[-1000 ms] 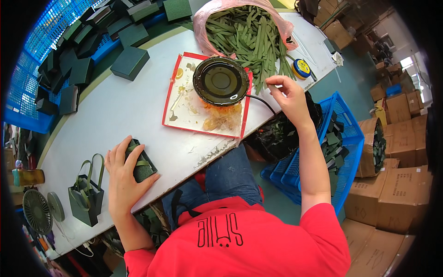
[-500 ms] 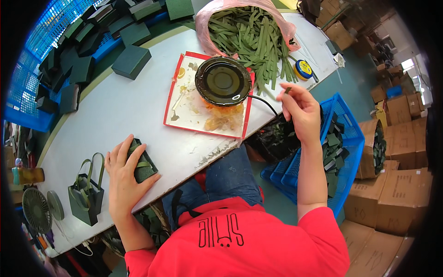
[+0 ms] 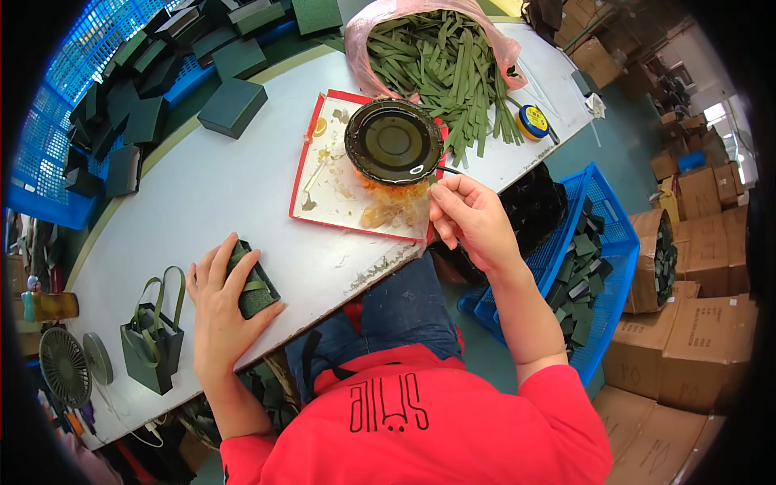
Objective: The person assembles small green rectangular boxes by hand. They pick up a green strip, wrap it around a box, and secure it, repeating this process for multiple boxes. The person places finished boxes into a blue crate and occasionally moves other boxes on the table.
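Note:
At the near left of the table, my left hand (image 3: 222,311) is curved round a small dark green box (image 3: 260,301), pressing it against the tabletop. A lighter green ribbon strip lies across that box. My right hand (image 3: 478,226) is raised by the table's front edge, thumb and forefinger pinched together. What sits in the pinch is too small to make out. Just beyond those fingertips is a round black pot (image 3: 394,141) of dark, shiny liquid. It stands on a white board (image 3: 327,190) with red edges, stained with amber drips.
A pink plastic bag (image 3: 361,56) spills green ribbon strips (image 3: 465,89) at the back, beside a blue-and-yellow tape measure (image 3: 533,121). A green gift bag (image 3: 151,347) stands left. Green boxes (image 3: 232,107) and a blue crate (image 3: 48,174) line the far left; another blue crate (image 3: 618,267) is right.
My right hand has moved left and slightly down, toward the pot's near right rim. A small green bit that showed at its fingertips is now out of sight. My left hand stays put.

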{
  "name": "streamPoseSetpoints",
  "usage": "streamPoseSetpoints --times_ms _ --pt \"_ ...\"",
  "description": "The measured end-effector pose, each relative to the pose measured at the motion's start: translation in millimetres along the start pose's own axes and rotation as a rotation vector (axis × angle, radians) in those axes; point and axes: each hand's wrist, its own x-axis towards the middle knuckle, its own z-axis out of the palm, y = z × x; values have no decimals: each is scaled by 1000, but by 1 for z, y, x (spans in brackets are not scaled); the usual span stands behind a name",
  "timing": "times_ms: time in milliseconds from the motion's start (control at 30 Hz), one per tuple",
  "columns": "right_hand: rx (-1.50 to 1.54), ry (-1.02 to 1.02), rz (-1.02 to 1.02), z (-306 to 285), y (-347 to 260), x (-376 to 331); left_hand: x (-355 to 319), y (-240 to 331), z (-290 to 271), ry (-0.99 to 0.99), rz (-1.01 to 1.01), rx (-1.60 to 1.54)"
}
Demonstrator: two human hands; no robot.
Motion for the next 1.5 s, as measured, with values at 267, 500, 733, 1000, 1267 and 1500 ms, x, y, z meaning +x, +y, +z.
streamPoseSetpoints --times_ms 267,500,733,1000,1267,1500 --pt "-21 35 -9 7 7 7 -1 -2 2 3 -3 -11" --pt "17 64 6 10 11 12 -1 -4 3 1 -13 -27" --pt "81 91 37 13 13 15 -1 -1 1 4 -19 -27" --pt "3 110 -54 23 8 -7 -4 -4 8 83 -17 -88" --pt "-85 -232 116 62 15 -54 12 9 0 131 281 -481" --pt "-168 -448 272 88 32 -53 19 18 5 87 434 -575"
